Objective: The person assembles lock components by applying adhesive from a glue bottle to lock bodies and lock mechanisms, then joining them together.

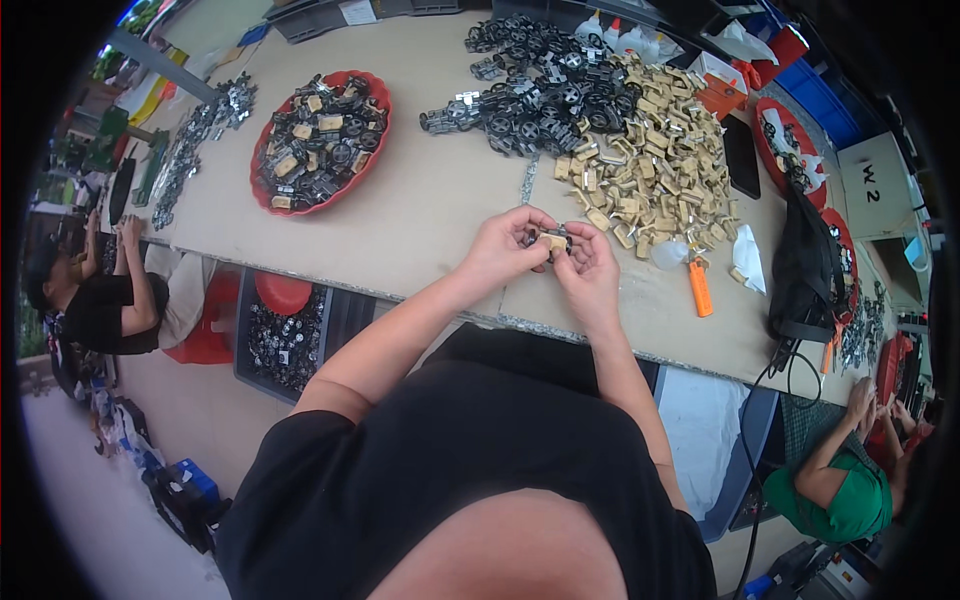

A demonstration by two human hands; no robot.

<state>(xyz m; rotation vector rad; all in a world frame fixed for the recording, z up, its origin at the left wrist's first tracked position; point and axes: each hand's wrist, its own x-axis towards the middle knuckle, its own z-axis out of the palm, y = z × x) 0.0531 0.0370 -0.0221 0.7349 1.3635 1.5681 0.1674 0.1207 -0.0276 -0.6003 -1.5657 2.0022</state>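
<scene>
My left hand (508,246) and my right hand (592,272) meet over the near part of the table. Between their fingertips they grip a small toy car (555,242) with a tan body part and black wheels. The fingers hide part of it. Ahead lies a heap of black toy car chassis (545,95). Beside this, to the right, spreads a heap of tan plastic body parts (660,150). At the left, a red bowl (384,105) is filled with black and tan toy car pieces.
An orange handheld object (700,290) and a white paper scrap (748,258) lie right of my hands. Farther right are a black phone (741,157), a black bag (803,265) and red bowls (765,135). Co-workers sit at left (115,305) and right (835,495).
</scene>
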